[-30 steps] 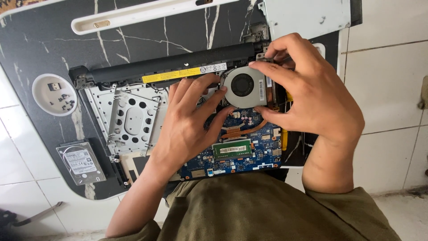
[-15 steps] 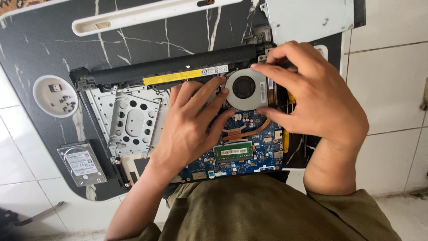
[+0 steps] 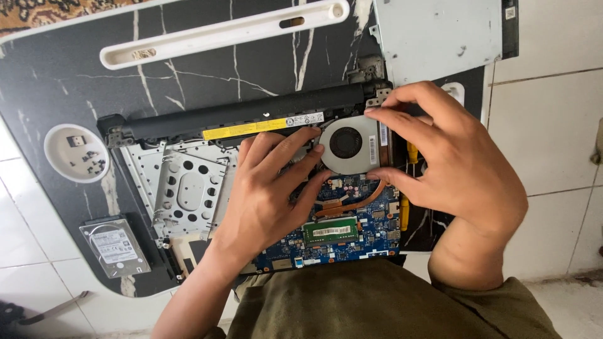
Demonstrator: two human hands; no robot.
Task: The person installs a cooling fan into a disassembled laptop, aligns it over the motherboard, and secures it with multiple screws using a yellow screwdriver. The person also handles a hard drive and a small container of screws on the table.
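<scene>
Silver cooling fan (image 3: 349,148) sits at the far right of the opened laptop (image 3: 264,188), right hand (image 3: 452,169) pinching its right edge between curled fingers, while the left hand (image 3: 267,188) lies flat and empty beside it, steadying the board.

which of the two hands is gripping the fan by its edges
The right hand: its fingertips pinch the round cooling fan. The left hand lies flat beside it.
</scene>
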